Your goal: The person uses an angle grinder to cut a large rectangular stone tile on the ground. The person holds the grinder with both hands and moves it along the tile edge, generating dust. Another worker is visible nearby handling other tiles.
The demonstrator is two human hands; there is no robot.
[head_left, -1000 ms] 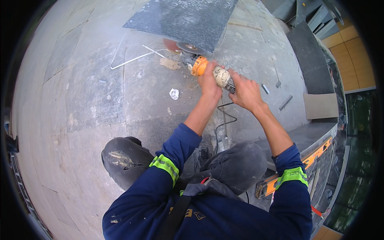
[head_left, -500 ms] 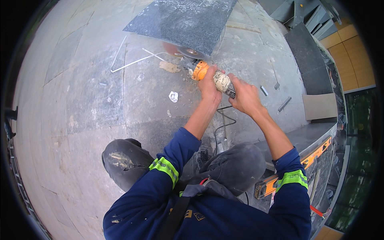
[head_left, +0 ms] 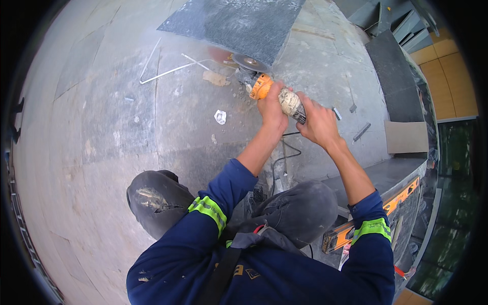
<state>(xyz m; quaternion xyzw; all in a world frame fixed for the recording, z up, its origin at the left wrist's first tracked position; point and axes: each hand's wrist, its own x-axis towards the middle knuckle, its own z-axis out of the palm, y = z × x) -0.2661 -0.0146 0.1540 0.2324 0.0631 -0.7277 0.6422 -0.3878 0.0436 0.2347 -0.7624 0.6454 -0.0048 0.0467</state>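
Note:
Both my hands are closed round an angle grinder [head_left: 292, 105] with an orange collar and a dust-caked body. My left hand [head_left: 273, 112] grips it just behind the collar, and my right hand [head_left: 319, 122] wraps its rear end. The round disc [head_left: 249, 62] at its head lies along the near edge of a dark grey stone slab [head_left: 239, 25]. Whether the disc touches the slab's edge I cannot tell. Haze and dust hang about the disc. A black cord [head_left: 284, 157] trails from the grinder toward my knees.
A bent white rod [head_left: 175, 72] lies left of the disc, beside a tan fragment [head_left: 216, 78]. A crumpled white scrap [head_left: 220, 117] is on the paving. Small stone offcuts [head_left: 362, 132] lie to the right. An orange spirit level [head_left: 401, 196] leans by my right arm; slabs [head_left: 394, 71] line the right side.
The grinder and both hands have shifted slightly right and down in the picture. The disc shows more plainly, at the slab's near edge. Both hands keep their grip.

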